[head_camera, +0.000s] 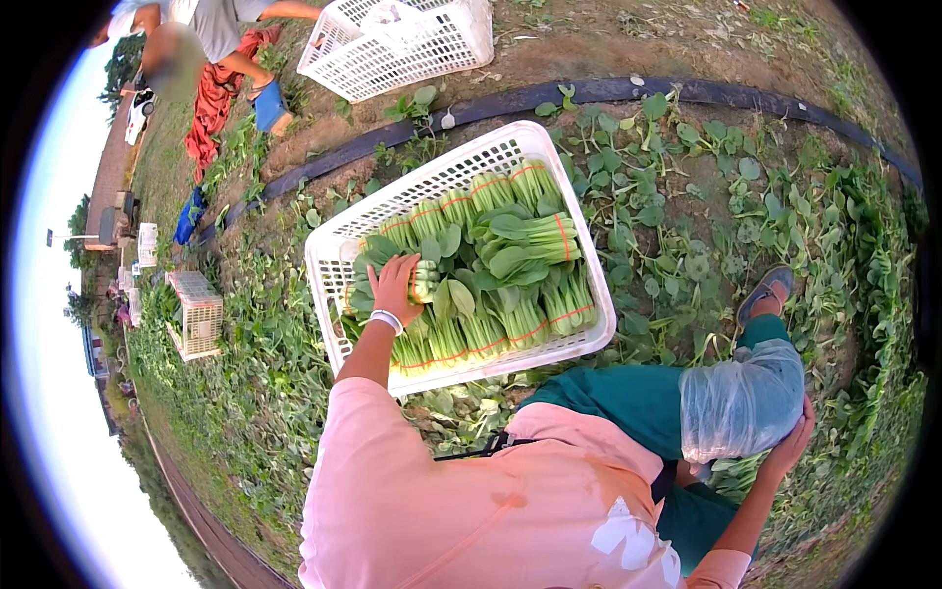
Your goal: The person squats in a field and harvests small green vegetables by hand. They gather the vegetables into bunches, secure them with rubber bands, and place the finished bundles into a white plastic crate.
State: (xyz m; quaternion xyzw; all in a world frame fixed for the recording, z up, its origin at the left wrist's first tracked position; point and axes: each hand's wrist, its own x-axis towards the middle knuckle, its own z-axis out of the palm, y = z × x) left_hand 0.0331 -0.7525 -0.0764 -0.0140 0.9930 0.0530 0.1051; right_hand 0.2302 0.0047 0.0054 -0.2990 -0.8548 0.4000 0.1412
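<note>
A white plastic crate [592, 294] sits on the ground before me, holding rows of leafy green bundles tied with red-orange bands. My left hand [397, 288] is inside its left part, with the fingers over one banded bundle [422, 283] whose pale stems point right. Another bundle [526, 243] lies sideways on top at the right. Along the near side, several bundles [478, 331] stand stems down. My right hand [793, 440] rests against my bent knee, which is wrapped in clear plastic [739, 401]; no object shows in it, and its palm is hidden.
Low leafy plants [647, 191] cover the ground around the crate. A dark flat hose [508, 103] runs behind it. Farther off are another white crate [412, 55], a person in blue footwear [271, 107], red cloth [213, 110] and a crate of greens [197, 313] at left.
</note>
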